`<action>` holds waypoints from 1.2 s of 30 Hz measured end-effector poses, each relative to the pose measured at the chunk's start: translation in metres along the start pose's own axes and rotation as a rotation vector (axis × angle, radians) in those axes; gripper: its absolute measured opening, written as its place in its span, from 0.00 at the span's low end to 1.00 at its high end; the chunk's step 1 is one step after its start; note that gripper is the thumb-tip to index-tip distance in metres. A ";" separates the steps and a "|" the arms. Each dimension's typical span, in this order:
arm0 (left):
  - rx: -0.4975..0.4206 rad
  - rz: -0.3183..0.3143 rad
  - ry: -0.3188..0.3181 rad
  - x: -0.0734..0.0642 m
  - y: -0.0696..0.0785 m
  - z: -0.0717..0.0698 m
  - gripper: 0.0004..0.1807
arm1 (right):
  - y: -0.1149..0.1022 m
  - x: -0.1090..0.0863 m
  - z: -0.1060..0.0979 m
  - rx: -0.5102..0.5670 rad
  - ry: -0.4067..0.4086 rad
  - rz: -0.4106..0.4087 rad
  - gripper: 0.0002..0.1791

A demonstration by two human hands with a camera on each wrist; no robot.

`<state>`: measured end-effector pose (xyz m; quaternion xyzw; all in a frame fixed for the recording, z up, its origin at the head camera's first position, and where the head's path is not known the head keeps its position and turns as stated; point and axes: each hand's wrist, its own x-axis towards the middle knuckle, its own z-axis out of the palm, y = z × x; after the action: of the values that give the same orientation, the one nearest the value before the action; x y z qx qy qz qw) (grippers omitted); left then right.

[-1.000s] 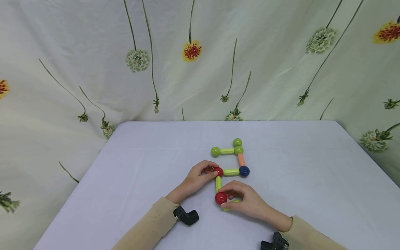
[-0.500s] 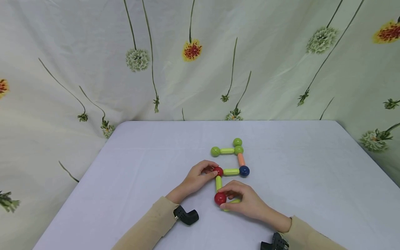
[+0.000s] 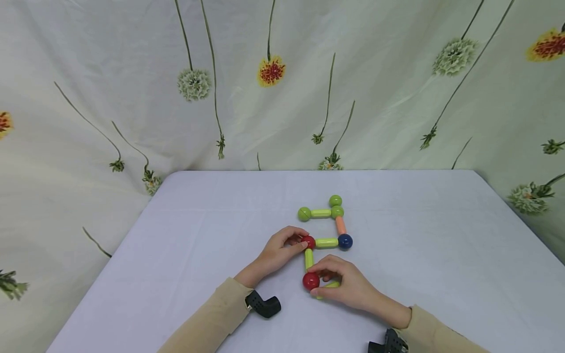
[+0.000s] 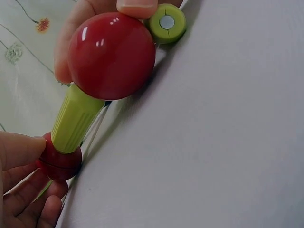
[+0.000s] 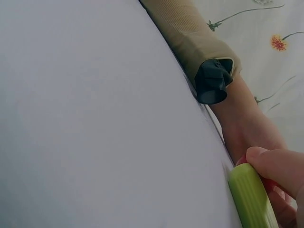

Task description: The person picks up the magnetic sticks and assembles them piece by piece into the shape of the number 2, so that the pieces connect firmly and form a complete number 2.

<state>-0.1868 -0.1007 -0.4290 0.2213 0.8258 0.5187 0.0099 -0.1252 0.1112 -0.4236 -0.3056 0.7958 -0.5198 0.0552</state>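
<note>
In the head view, my left hand (image 3: 280, 250) pinches a red ball (image 3: 309, 242) at the corner of a magnetic stick-and-ball chain. A yellow-green stick (image 3: 309, 260) runs from it toward me to a nearer red ball (image 3: 311, 281). The thumb and fingers of my right hand (image 3: 346, 282) grip that nearer ball. Partly hidden beneath the right hand lies another yellow-green stick (image 3: 331, 285). The left wrist view shows its round end with a silvery disc (image 4: 166, 22), beside the nearer red ball (image 4: 112, 56). Whether the two touch I cannot tell.
From the left-hand ball, a yellow-green stick (image 3: 326, 243) leads to a dark blue ball (image 3: 345, 241). An orange stick (image 3: 341, 225) continues to a green ball (image 3: 337, 212), with another green ball (image 3: 335, 200) behind it. Leftward, a stick (image 3: 321, 214) ends at a green ball (image 3: 304, 214).
The nearer red ball and my right hand have shifted very slightly left since a second ago. My left hand keeps its hold in the same place.
</note>
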 end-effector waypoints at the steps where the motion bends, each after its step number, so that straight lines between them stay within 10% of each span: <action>1: 0.003 -0.002 0.000 0.000 0.000 0.000 0.12 | 0.000 0.000 0.000 -0.005 -0.002 0.003 0.20; 27: -0.001 0.010 0.011 -0.001 0.002 0.001 0.14 | 0.001 -0.001 -0.003 -0.034 -0.041 0.036 0.22; 36: -0.055 0.036 0.151 -0.011 0.025 -0.001 0.15 | 0.006 -0.005 -0.010 0.002 -0.100 0.017 0.29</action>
<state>-0.1679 -0.0960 -0.4092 0.1959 0.8054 0.5567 -0.0555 -0.1284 0.1238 -0.4254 -0.3245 0.7940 -0.5044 0.0996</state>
